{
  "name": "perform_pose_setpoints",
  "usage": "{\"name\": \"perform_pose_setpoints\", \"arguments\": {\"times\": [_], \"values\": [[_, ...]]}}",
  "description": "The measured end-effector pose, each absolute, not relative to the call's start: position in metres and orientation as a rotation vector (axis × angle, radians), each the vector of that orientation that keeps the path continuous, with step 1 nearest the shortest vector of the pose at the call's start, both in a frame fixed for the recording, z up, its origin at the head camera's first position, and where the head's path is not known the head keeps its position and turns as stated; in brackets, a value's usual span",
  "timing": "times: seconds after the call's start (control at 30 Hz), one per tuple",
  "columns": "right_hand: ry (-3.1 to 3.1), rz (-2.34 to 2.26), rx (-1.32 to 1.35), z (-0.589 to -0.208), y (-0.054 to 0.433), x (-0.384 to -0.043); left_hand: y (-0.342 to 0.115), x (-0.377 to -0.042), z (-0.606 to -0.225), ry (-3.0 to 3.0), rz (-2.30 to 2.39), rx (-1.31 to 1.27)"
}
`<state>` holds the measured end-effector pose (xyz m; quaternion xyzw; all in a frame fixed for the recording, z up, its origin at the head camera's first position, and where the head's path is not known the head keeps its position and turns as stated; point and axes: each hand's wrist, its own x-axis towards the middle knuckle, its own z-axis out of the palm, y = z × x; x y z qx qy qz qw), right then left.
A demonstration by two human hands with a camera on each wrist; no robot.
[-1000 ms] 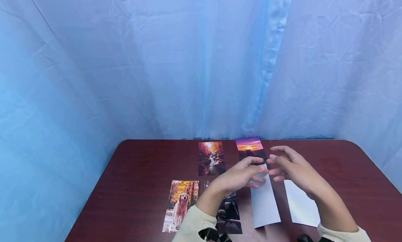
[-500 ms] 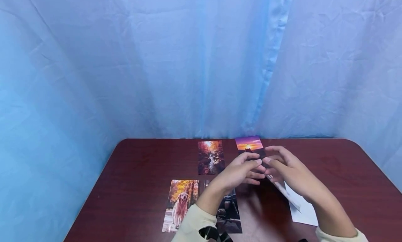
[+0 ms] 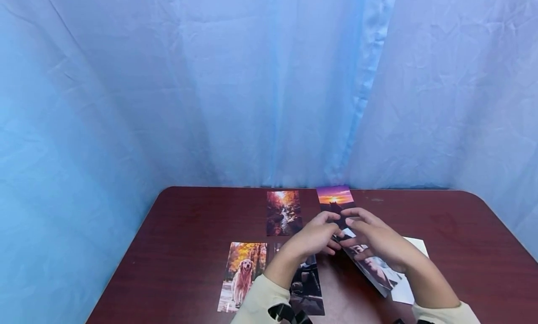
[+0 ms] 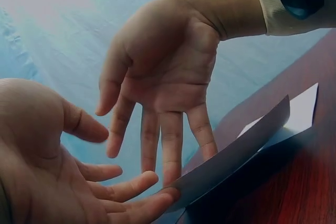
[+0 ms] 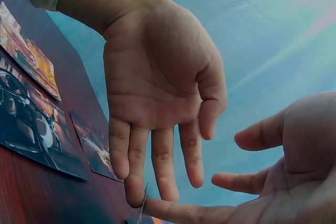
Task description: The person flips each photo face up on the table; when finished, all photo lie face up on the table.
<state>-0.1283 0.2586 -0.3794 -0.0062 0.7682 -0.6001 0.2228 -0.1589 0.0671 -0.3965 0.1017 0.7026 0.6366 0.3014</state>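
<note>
Both hands meet over a photo print point(image 3: 371, 270) that is raised and tilted above the table, its greyish picture side showing in the head view. My left hand point(image 3: 313, 237) has its fingers extended, fingertips at the print's left edge. Over its upper part reaches my right hand point(image 3: 378, 242), fingers mostly straight and spread. In the left wrist view the shaded back of the print point(image 4: 236, 156) leans beside the fingertips of both hands. The right wrist view catches only a thin edge of the print point(image 5: 142, 211) between the fingertips. Beyond the hands lies a sunset photo point(image 3: 335, 196), partly covered.
On the dark red table point(image 3: 180, 249) lie a forest stream photo point(image 3: 283, 213), a golden retriever photo point(image 3: 242, 277) and a dark motorcycle photo point(image 3: 308, 286). A white-backed card point(image 3: 405, 291) lies under the right forearm. Blue curtain point(image 3: 260, 81) hangs behind.
The print between the hands has turned over: its white back showed first, then it stood nearly edge-on, and now its picture shows. Both hands have shifted slightly left and nearer.
</note>
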Motion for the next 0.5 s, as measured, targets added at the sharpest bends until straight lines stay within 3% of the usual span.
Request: {"name": "perform_pose_setpoints", "arguments": {"times": [0.5], "values": [[1.788,-1.847,-0.075,-0.397,0.28,-0.142,0.07,-0.165,-0.418,2.072,1.554,0.237]]}}
